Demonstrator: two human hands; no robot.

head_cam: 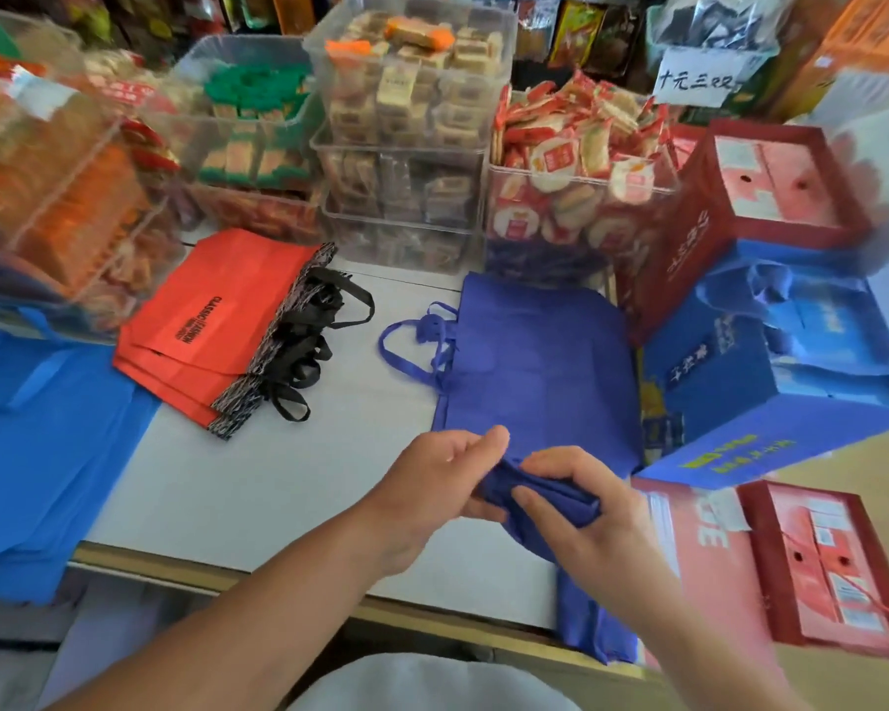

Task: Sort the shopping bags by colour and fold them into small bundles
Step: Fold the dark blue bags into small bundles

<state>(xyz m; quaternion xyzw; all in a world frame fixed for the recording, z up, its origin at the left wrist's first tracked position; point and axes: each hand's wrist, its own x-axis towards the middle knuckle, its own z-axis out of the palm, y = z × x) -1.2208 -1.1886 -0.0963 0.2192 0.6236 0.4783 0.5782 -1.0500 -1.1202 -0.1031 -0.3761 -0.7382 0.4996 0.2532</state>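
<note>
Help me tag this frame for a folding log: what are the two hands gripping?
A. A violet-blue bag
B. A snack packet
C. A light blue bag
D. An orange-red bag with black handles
A: the left hand and the right hand both pinch a folded part of the violet-blue bag at the table's near edge, while the orange-red bags lie untouched further back.

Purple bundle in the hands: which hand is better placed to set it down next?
Probably the right hand: its fingers wrap the purple bundle, and the purple bags lie just beyond it. The left hand only pinches one end.
</note>
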